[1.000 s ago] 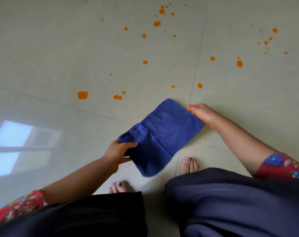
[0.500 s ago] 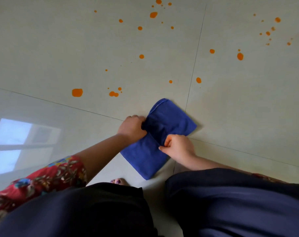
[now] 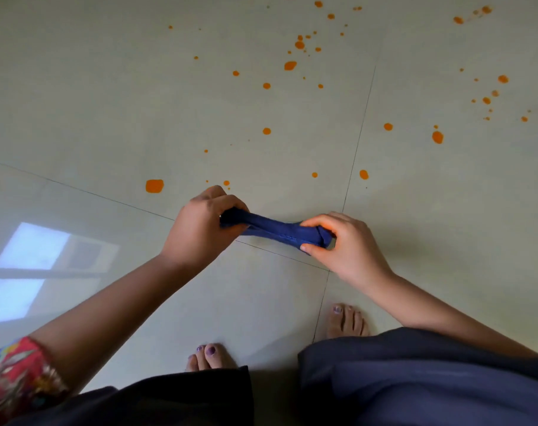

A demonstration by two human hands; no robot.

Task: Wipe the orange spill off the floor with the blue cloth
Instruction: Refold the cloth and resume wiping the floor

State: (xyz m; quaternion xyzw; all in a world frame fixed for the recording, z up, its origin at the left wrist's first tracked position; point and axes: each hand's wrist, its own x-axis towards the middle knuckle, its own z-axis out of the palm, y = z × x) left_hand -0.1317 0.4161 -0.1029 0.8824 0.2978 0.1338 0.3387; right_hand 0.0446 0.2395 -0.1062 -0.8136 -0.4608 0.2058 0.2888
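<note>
Glossy tile floor (image 3: pixel 107 103), orange spill (image 3: pixel 154 186) dots | both hands' fingers (image 3: pixel 315 222) clamp bunched blue cloth (image 3: pixel 277 230)

Pale, glossy floor tiles (image 3: pixel 107 87) fill the view, divided by thin dark grout lines (image 3: pixel 358 142) (one runs diagonally, another nearly upright). A bright window reflection (image 3: pixel 30 247) gleams on the left tile.

We're looking down at a pale glossy tiled floor (image 3: pixel 107 103), thin grout lines crossing it. Orange spill (image 3: pixel 154 186) drops lie scattered across the far tiles, and two bare feet (image 3: pixel 347 321) stand on the near ones.
</note>
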